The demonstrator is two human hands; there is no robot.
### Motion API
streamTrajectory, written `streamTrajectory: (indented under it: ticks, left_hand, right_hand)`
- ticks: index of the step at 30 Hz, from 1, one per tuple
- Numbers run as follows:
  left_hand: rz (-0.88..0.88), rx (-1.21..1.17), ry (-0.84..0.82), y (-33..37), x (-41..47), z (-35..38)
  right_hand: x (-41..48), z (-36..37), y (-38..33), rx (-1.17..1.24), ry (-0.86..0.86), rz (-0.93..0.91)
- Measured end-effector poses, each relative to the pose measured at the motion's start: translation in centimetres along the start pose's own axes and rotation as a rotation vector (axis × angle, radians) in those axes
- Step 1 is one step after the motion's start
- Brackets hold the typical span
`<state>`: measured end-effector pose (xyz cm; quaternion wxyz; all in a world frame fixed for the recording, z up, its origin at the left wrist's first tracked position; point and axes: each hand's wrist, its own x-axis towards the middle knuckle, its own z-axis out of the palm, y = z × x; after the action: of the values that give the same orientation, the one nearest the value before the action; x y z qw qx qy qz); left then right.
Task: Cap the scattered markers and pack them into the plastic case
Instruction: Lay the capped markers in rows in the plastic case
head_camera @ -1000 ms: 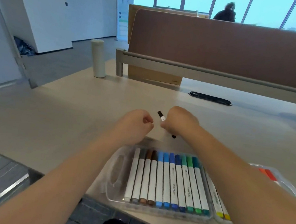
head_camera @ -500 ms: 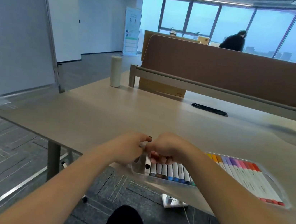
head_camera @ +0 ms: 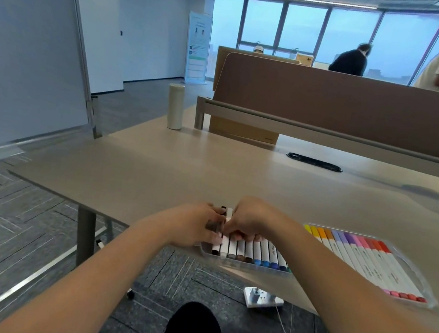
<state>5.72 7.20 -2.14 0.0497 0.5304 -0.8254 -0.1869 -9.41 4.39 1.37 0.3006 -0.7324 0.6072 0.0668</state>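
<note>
As the left hand [head_camera: 196, 226] and right hand [head_camera: 250, 220] meet, curled fingers pinching a white-barrelled black marker [head_camera: 216, 246], it sits at the left end of the clear plastic case [head_camera: 241, 266], beside brown and blue markers [head_camera: 258, 252] under the right hand. Yellow-to-red markers [head_camera: 368, 258] lie right of that hand.

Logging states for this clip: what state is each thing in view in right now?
plastic case: open, flat on desk, markers in both halves.
black marker: capped, in leftmost slot, partly under the hands.
left hand: grips black marker.
right hand: fingers curled on the markers; grip unclear.
white bottle: upright, closed.
</note>
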Motion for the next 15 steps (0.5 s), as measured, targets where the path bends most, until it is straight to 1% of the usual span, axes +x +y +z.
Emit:
streamTrajectory:
  ticks: [3,6,8,10,15]
  left_hand:
    - [-0.018,0.025,-0.013,0.0,0.0,-0.2]
    - [-0.079,0.101,-0.026,0.9,0.1,-0.5]
    - [-0.120,0.116,0.015,2.4,0.5,-0.5]
    - [-0.130,0.052,0.082,4.6,1.0,-0.3]
    - [-0.077,-0.022,0.192,10.8,3.4,1.1]
  right_hand:
    - [0.1,0.1,0.0,-0.019,0.001,-0.011]
    - [-0.2,0.5,0.5,0.008,0.070,-0.048]
    - [-0.6,0.6,1.4,0.034,0.184,-0.070]
    - [-1.4,0.1,3.0,0.055,0.293,-0.077]
    - [-4.6,-1.8,9.3,-0.024,0.375,0.010]
